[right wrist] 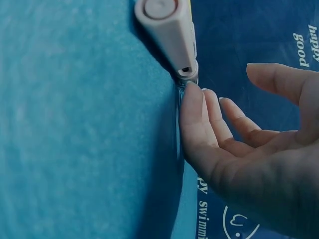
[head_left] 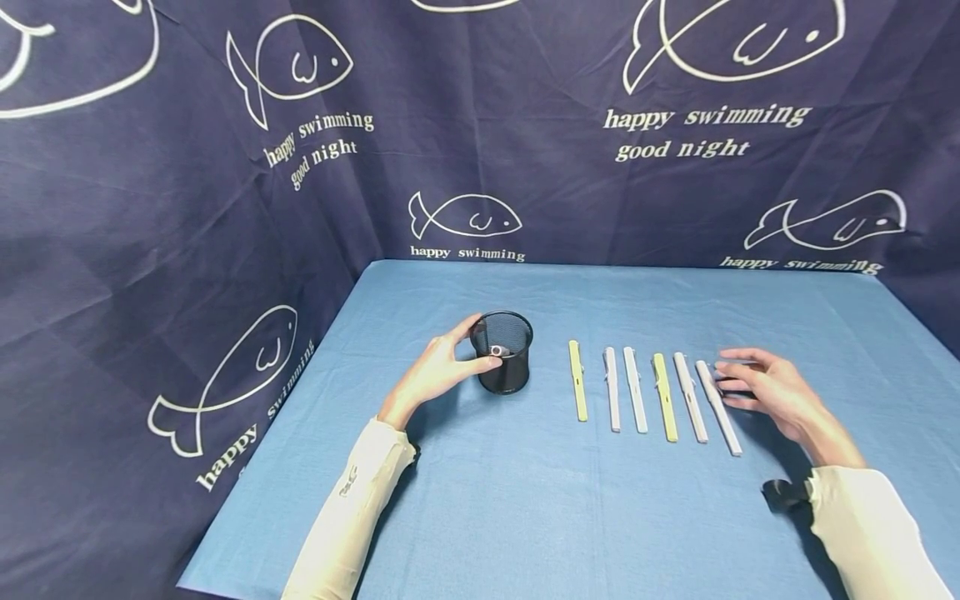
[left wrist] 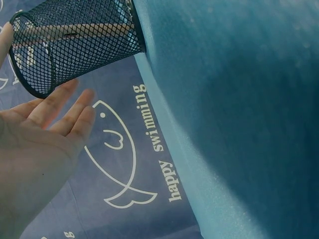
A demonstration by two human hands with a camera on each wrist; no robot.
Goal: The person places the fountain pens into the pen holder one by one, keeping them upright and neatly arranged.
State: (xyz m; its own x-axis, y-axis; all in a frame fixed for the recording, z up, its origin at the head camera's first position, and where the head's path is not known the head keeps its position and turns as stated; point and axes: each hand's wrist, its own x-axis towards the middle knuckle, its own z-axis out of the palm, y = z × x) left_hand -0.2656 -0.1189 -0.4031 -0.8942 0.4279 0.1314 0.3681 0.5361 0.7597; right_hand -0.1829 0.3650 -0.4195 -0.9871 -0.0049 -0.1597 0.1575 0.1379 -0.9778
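Head: left hand (head_left: 438, 367) holds upright black mesh cup (head_left: 504, 375) between thumb and fingers, cup on blue cloth (head_left: 525, 508); right hand (head_left: 776, 396) has fingers spread apart, just beside outermost pale pen (head_left: 719, 408); other yellow and pale pens (head_left: 664, 398) lie in a row left of those fingers, between them and the cup; navy curtain (head_left: 562, 183) with white fish and lettering stands beyond the fingers and along the left. Left wrist: one digit on cup rim, rest fanned below, pale stick (left wrist: 107, 30) visible through mesh, curtain behind fingers. Right wrist: fingers apart, one tip at pen's end, can't tell if touching, shadowed cloth left of fingers, curtain behind
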